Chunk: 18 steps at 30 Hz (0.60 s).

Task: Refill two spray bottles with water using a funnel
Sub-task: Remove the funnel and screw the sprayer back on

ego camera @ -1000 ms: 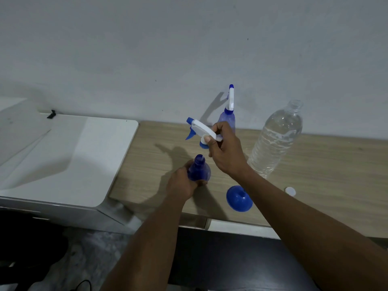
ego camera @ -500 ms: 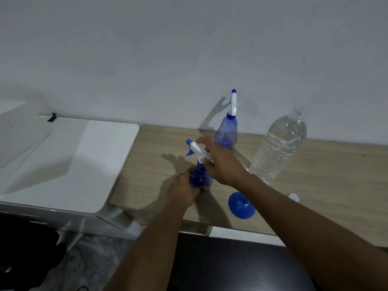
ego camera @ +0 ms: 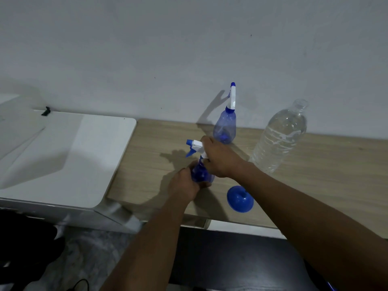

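Note:
A small blue spray bottle [ego camera: 201,175] stands on the wooden shelf [ego camera: 315,175]. My left hand [ego camera: 184,185] grips its body. My right hand [ego camera: 220,158] grips the white and blue spray head [ego camera: 194,146], which sits on the bottle's neck with its nozzle pointing left. A second blue spray bottle [ego camera: 225,128] with its head on stands behind, near the wall. A blue funnel [ego camera: 240,198] lies mouth down near the shelf's front edge. A clear, uncapped water bottle [ego camera: 279,139] stands at the right.
A white appliance top [ego camera: 73,156] adjoins the shelf on the left. A grey wall [ego camera: 189,49] runs behind everything. A dark surface [ego camera: 231,259] lies below the shelf's front edge.
My right hand has brought the spray head down from above onto the neck of the bottle that my left hand holds. The view has shifted slightly.

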### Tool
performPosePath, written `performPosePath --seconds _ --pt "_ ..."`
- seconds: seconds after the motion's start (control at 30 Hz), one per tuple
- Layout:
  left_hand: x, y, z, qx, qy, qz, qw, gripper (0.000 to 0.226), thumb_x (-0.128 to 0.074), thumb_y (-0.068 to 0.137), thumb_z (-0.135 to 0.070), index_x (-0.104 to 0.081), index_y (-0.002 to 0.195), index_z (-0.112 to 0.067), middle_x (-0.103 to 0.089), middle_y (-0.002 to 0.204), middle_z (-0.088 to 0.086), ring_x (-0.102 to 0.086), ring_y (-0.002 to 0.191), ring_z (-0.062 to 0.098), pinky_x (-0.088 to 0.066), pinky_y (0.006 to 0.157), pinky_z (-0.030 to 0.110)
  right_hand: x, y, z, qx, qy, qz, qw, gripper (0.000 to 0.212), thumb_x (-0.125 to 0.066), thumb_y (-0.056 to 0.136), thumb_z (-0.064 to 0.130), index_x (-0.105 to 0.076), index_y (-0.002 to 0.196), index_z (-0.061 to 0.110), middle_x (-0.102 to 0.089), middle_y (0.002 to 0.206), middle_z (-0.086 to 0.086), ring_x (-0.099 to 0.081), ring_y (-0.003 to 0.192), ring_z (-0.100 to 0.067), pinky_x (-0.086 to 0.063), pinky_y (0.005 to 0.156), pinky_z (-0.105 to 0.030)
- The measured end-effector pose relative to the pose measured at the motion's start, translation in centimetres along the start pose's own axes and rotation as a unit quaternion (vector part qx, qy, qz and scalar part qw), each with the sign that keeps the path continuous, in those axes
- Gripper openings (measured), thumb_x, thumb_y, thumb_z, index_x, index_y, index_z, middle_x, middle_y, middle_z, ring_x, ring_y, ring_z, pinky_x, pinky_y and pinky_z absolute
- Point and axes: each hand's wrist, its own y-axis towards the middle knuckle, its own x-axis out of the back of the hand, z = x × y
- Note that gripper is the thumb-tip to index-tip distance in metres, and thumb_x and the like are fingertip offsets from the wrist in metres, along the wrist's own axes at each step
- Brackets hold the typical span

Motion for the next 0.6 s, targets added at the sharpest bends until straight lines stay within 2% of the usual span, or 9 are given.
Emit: performPosePath --seconds 0.13,0.23,0.3,0.4,0.5,0.6 --pt "0.3 -0.5 0.0 -0.037 -0.003 -0.015 0.999 0.074 -0.082 0.076 -0.048 -0.049 0.141 -0.036 -0.068 0.123 -0.006 -0.062 0.113 0.02 -0.04 0.086 0.027 -0.9 -0.8 -0.9 0.011 0.096 -0.047 0.994 0.031 -0.059 0.093 0.013 -0.044 0.12 0.014 -0.059 0.105 -0.005 -0.061 0.085 -0.02 -0.057 0.075 -0.042" --pt "0.2 -0.5 0.2 -0.046 -0.001 -0.024 0.999 0.065 -0.082 0.078 -0.043 -0.053 0.136 -0.034 -0.07 0.118 -0.004 -0.064 0.108 0.019 -0.041 0.085 0.027 -1.3 -1.1 -1.5 -0.001 0.108 -0.044 0.993 0.035 -0.06 0.093 0.016 -0.042 0.124 0.015 -0.059 0.103 -0.004 -0.061 0.084 -0.019 -0.056 0.073 -0.04" --pt "0.1 -0.4 0.3 -0.036 -0.004 -0.026 0.999 0.065 -0.082 0.077 -0.042 -0.053 0.135 -0.035 -0.071 0.116 -0.004 -0.066 0.106 0.021 -0.048 0.087 0.031 -1.3 -1.0 -1.5 -0.005 0.093 -0.022 0.995 0.036 -0.061 0.093 0.017 -0.042 0.124 0.014 -0.059 0.105 -0.006 -0.061 0.087 -0.022 -0.056 0.076 -0.042" --pt "0.1 -0.5 -0.1 -0.012 -0.009 -0.018 1.0 0.073 -0.084 0.072 -0.052 -0.051 0.136 -0.037 -0.07 0.117 -0.005 -0.065 0.106 0.021 -0.05 0.09 0.034 -1.1 -0.3 -0.6 0.006 0.026 -0.018 0.999 0.034 -0.063 0.092 0.015 -0.045 0.12 0.01 -0.056 0.113 -0.009 -0.06 0.09 -0.025 -0.055 0.078 -0.043" --pt "0.2 -0.5 -0.3 0.001 -0.009 -0.017 1.0 0.079 -0.085 0.068 -0.057 -0.05 0.136 -0.037 -0.069 0.118 -0.004 -0.064 0.106 0.022 -0.05 0.089 0.035 -1.2 0.0 0.0 0.014 -0.03 -0.03 0.999 0.032 -0.064 0.091 0.018 -0.046 0.116 0.01 -0.056 0.111 -0.009 -0.058 0.086 -0.024 -0.054 0.075 -0.042" --pt "0.0 -0.6 -0.3 0.019 -0.004 -0.019 1.0 0.078 -0.085 0.065 -0.061 -0.055 0.131 -0.033 -0.07 0.114 -0.002 -0.065 0.102 0.022 -0.052 0.089 0.037 -1.8 -0.1 -0.2 -0.009 -0.021 -0.052 0.998 0.039 -0.069 0.09 0.028 -0.045 0.117 0.012 -0.057 0.107 -0.007 -0.058 0.084 -0.023 -0.054 0.073 -0.041"
